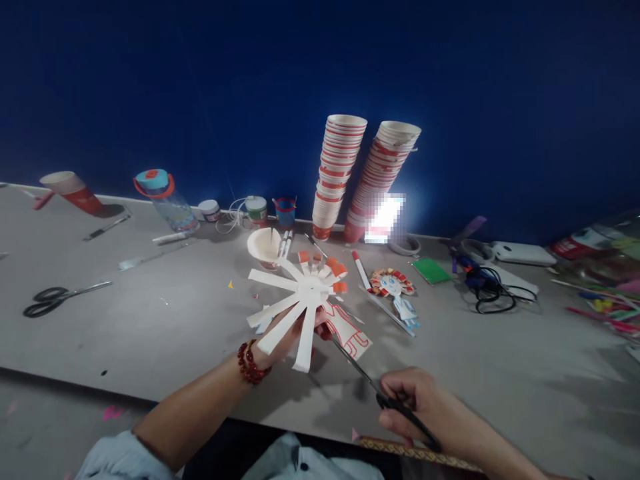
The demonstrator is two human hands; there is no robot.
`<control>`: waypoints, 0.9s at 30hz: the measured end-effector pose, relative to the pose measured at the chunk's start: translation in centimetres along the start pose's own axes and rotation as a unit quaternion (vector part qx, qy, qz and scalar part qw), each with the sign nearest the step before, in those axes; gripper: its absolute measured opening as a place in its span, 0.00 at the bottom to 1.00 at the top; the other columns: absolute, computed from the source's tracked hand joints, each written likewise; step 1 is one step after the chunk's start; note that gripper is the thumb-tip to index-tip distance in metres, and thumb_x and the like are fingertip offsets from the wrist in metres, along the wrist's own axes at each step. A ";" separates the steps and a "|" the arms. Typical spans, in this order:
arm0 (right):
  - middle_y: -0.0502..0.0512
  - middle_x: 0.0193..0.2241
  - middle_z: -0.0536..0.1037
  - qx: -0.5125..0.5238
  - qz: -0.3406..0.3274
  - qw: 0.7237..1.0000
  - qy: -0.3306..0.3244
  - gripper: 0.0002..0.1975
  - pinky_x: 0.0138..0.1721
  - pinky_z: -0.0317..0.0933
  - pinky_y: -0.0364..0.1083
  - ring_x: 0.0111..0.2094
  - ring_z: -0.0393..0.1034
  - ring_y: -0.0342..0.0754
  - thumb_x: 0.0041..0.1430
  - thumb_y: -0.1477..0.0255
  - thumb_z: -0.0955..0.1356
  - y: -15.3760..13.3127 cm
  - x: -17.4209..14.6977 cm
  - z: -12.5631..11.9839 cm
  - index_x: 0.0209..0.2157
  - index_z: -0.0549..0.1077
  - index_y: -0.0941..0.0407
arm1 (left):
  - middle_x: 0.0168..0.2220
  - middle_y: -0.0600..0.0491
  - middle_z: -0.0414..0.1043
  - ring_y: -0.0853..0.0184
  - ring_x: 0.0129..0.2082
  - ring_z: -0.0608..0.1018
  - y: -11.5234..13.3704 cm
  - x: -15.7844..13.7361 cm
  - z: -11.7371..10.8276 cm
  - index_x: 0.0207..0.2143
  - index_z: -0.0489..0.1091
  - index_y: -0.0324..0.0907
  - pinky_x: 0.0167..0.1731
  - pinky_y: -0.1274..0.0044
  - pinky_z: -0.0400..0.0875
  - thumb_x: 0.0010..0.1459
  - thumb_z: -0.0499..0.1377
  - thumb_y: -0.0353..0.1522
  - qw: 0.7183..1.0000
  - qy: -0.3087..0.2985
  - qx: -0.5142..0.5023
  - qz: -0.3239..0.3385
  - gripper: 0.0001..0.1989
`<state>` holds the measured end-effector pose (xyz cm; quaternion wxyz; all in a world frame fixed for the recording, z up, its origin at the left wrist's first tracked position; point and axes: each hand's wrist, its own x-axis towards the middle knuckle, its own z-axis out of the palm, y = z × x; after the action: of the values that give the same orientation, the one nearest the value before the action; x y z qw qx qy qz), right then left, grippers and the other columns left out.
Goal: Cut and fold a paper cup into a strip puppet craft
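My left hand [285, 337], with a red bead bracelet at the wrist, is closed on a paper cup [313, 291] cut into long strips that splay out like rays. Some strips on its far right side are short and curled, showing orange. Most of my left fingers are hidden behind the strips. Black-handled scissors [367, 379] are in my right hand [417, 397], their blades pointing up and left toward my left fingertips. A paper piece with a red-outlined dress and legs [350, 333] shows just beside the blades; whether it is held or lying down I cannot tell.
Two tall stacks of paper cups [345, 157] stand by the blue wall. A white bowl [263, 245] sits behind the cut cup. A finished paper figure [393, 287] and markers lie right of it. Another pair of scissors [53, 299] and a water bottle [165, 200] are leftward; coiled black cable [493, 290] lies right.
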<state>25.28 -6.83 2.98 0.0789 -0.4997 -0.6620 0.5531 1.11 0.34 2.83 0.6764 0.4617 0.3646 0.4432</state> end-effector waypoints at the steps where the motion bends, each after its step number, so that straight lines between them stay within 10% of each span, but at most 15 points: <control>1: 0.42 0.16 0.52 0.022 0.003 1.000 0.006 0.29 0.19 0.41 0.39 0.19 0.49 0.38 0.51 0.48 0.69 0.1 0.2 0.3 0.19 0.53 0.54 | 0.22 0.53 0.70 0.68 0.24 0.74 0.0 0.0 0.1 0.21 0.72 0.38 0.31 0.75 0.71 0.49 0.68 0.40 1.000 0.006 -0.011 0.002 0.16; 9: 0.42 0.14 0.59 0.089 0.021 0.996 0.021 0.31 0.18 0.47 0.38 0.16 0.60 0.39 0.44 0.43 0.71 0.5 1.8 1.1 0.19 0.57 0.54 | 0.23 0.55 0.68 0.68 0.22 0.72 -1.2 -0.1 0.2 0.22 0.68 0.41 0.19 0.76 0.68 0.45 0.70 0.44 0.997 0.035 -0.069 -0.024 0.18; 27: 0.42 0.12 0.60 0.092 0.022 0.995 0.021 0.33 0.17 0.46 0.38 0.15 0.57 0.38 0.41 0.43 0.73 -0.1 2.4 0.3 0.18 0.56 0.54 | 0.27 0.54 0.72 0.67 0.24 0.77 -2.2 -0.1 -0.7 0.30 0.71 0.39 0.26 0.75 0.73 0.54 0.65 0.39 0.997 0.007 -0.074 -0.008 0.12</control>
<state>23.85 -5.23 1.90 0.1265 -0.5161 -0.5956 0.6024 0.98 0.05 0.54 0.7099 0.4037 0.3394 0.4669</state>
